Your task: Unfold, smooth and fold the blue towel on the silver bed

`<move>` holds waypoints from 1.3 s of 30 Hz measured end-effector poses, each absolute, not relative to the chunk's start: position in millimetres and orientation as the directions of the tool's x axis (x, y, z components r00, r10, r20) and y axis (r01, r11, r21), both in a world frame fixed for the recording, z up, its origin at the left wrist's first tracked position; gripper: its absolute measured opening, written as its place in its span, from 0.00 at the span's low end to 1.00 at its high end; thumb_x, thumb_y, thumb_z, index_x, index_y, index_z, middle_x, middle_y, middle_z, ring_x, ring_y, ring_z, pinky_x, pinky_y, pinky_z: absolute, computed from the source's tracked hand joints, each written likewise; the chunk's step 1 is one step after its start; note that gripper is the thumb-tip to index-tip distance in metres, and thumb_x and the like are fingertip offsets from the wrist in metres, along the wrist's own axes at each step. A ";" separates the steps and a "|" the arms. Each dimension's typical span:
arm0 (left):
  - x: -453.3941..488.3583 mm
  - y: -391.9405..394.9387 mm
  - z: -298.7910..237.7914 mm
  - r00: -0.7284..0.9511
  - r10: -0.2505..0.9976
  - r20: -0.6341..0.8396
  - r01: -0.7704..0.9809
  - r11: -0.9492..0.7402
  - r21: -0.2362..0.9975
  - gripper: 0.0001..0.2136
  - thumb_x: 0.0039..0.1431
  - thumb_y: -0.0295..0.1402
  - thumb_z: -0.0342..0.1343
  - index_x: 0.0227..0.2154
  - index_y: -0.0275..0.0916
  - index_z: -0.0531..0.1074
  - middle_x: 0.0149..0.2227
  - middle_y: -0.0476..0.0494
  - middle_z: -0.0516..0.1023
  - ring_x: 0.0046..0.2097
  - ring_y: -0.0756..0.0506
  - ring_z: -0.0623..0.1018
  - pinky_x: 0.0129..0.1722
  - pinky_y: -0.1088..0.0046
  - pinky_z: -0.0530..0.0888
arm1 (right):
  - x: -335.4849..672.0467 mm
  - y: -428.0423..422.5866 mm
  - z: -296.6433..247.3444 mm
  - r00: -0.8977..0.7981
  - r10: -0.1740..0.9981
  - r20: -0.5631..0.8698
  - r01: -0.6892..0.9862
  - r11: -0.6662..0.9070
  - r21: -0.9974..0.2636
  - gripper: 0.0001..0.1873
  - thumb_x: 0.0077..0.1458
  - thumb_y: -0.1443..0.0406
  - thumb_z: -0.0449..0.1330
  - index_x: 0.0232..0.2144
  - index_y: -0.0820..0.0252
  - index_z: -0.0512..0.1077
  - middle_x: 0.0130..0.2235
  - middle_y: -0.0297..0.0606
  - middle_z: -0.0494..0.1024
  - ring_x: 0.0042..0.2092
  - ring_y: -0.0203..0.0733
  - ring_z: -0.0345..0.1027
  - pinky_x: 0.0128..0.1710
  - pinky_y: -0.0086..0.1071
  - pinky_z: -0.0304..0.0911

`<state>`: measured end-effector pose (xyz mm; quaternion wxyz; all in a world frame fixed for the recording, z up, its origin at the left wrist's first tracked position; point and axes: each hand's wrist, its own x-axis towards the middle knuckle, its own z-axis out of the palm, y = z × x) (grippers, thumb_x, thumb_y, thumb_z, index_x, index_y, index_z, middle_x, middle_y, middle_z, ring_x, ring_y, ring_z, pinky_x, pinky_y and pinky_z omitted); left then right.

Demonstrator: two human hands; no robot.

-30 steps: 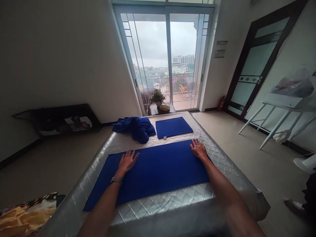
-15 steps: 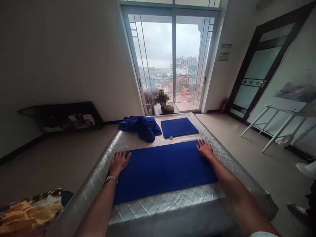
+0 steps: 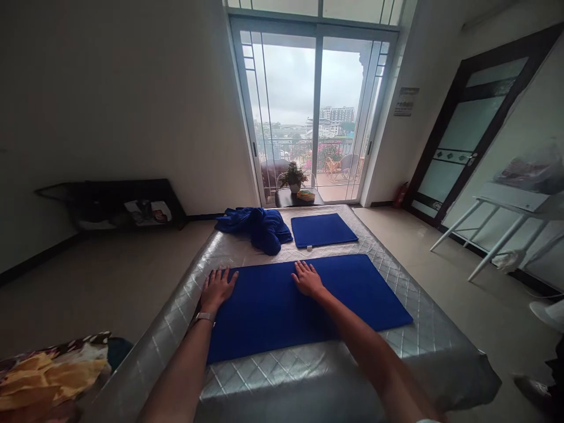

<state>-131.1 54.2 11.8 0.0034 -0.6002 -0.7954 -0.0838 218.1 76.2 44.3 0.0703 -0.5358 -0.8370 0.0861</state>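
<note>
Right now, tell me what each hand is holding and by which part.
Nothing is held. The left hand lies flat on the left end of the blue towel; the right hand lies flat near its far edge.

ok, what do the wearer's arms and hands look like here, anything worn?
Both forearms are bare, with no gloves on the left hand or the right hand. The left wrist carries a thin, light-coloured band, like a watch or bracelet. A bit of white cloth shows at the bottom edge by the right arm, possibly a sleeve.

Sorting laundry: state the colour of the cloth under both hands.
Deep blue cloth, plain, head view.
</note>
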 end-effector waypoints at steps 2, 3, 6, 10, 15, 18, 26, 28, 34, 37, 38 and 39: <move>-132.0 54.5 10.3 -0.274 0.955 0.117 0.957 0.259 0.131 0.36 0.67 0.56 0.31 0.70 0.39 0.55 0.72 0.35 0.54 0.73 0.34 0.52 0.69 0.47 0.50 | 223.7 79.0 39.8 -0.397 0.918 -0.002 0.895 0.387 -0.223 0.34 0.70 0.52 0.36 0.72 0.60 0.48 0.73 0.39 0.48 0.73 0.43 0.37 0.71 0.42 0.34; -132.2 54.7 9.5 -0.275 0.954 0.119 0.957 0.260 0.131 0.36 0.67 0.56 0.31 0.70 0.39 0.55 0.72 0.34 0.54 0.73 0.34 0.52 0.69 0.47 0.50 | 230.6 81.4 38.2 -0.385 0.923 -0.009 0.900 0.374 -0.222 0.34 0.70 0.51 0.35 0.72 0.59 0.48 0.73 0.38 0.47 0.74 0.42 0.36 0.71 0.42 0.33; -132.2 54.9 8.1 -0.292 0.950 0.110 0.950 0.276 0.144 0.37 0.67 0.57 0.30 0.70 0.38 0.54 0.73 0.34 0.52 0.73 0.34 0.51 0.69 0.48 0.50 | 263.6 90.6 35.1 -0.330 0.944 -0.022 0.925 0.319 -0.206 0.34 0.70 0.51 0.35 0.72 0.58 0.47 0.73 0.37 0.46 0.74 0.41 0.35 0.71 0.42 0.31; -132.9 55.4 7.2 -0.298 0.949 0.107 0.947 0.279 0.157 0.39 0.66 0.58 0.30 0.70 0.37 0.55 0.73 0.34 0.50 0.73 0.35 0.50 0.70 0.50 0.48 | 326.9 104.3 32.8 -0.192 0.980 -0.051 0.974 0.184 -0.136 0.34 0.70 0.52 0.35 0.72 0.60 0.46 0.74 0.38 0.44 0.74 0.41 0.34 0.71 0.42 0.30; -136.7 57.9 3.7 -0.298 0.948 0.109 0.947 0.280 0.154 0.38 0.66 0.58 0.30 0.69 0.37 0.56 0.73 0.34 0.49 0.73 0.34 0.50 0.70 0.49 0.48 | 406.8 118.6 28.3 0.001 0.998 -0.058 0.998 -0.005 -0.067 0.34 0.70 0.53 0.35 0.72 0.60 0.46 0.74 0.38 0.45 0.74 0.42 0.36 0.71 0.43 0.32; -137.3 59.0 1.0 -0.302 0.947 0.109 0.948 0.286 0.138 0.38 0.66 0.58 0.29 0.70 0.38 0.55 0.73 0.35 0.50 0.73 0.35 0.51 0.70 0.49 0.49 | 432.5 122.5 25.1 0.073 0.996 -0.047 0.995 -0.076 -0.065 0.34 0.70 0.53 0.35 0.72 0.61 0.45 0.74 0.38 0.44 0.74 0.44 0.36 0.71 0.44 0.32; -140.9 62.0 21.6 -0.273 0.962 -0.032 0.960 0.274 0.051 0.37 0.67 0.56 0.32 0.70 0.35 0.52 0.72 0.31 0.51 0.72 0.33 0.53 0.68 0.47 0.53 | 433.9 122.3 18.5 0.107 0.994 0.015 0.987 -0.105 -0.120 0.35 0.69 0.52 0.35 0.72 0.59 0.47 0.74 0.36 0.45 0.73 0.43 0.36 0.71 0.44 0.32; -138.9 66.3 33.1 -0.270 0.961 -0.052 0.961 0.273 0.048 0.37 0.67 0.56 0.33 0.69 0.35 0.56 0.70 0.29 0.57 0.70 0.31 0.58 0.66 0.44 0.57 | 433.3 121.5 18.9 0.109 0.994 0.021 0.986 -0.105 -0.131 0.35 0.69 0.52 0.35 0.72 0.59 0.48 0.74 0.36 0.46 0.73 0.43 0.36 0.71 0.44 0.32; -45.4 89.0 38.4 -0.083 0.995 0.050 0.995 0.080 0.055 0.37 0.68 0.56 0.30 0.69 0.35 0.56 0.72 0.31 0.55 0.70 0.32 0.59 0.68 0.50 0.57 | 432.3 118.8 24.2 0.106 0.994 0.000 0.982 -0.105 -0.156 0.35 0.69 0.53 0.35 0.72 0.59 0.48 0.74 0.36 0.45 0.73 0.43 0.35 0.71 0.45 0.32; 33.5 95.3 23.1 0.255 0.964 0.080 0.963 -0.261 0.073 0.36 0.69 0.55 0.30 0.69 0.36 0.56 0.72 0.35 0.53 0.73 0.38 0.53 0.71 0.57 0.51 | 431.4 117.0 26.8 0.105 0.994 -0.002 0.982 -0.104 -0.160 0.35 0.69 0.53 0.35 0.72 0.59 0.48 0.74 0.37 0.45 0.73 0.43 0.36 0.71 0.45 0.31; 55.2 95.6 17.8 0.289 0.953 0.090 0.950 -0.297 0.094 0.36 0.70 0.54 0.29 0.70 0.36 0.55 0.72 0.35 0.53 0.73 0.39 0.52 0.71 0.57 0.50 | 431.1 116.5 27.5 0.105 0.994 -0.004 0.981 -0.105 -0.161 0.35 0.69 0.53 0.35 0.72 0.59 0.48 0.74 0.37 0.45 0.73 0.43 0.36 0.71 0.45 0.31; 72.3 95.2 13.1 0.305 0.948 0.093 0.942 -0.315 0.114 0.35 0.70 0.54 0.28 0.70 0.36 0.53 0.72 0.34 0.53 0.73 0.39 0.52 0.71 0.56 0.50 | 430.9 115.9 28.2 0.106 0.994 -0.005 0.981 -0.106 -0.162 0.35 0.69 0.53 0.35 0.72 0.59 0.48 0.74 0.37 0.45 0.73 0.43 0.36 0.71 0.44 0.31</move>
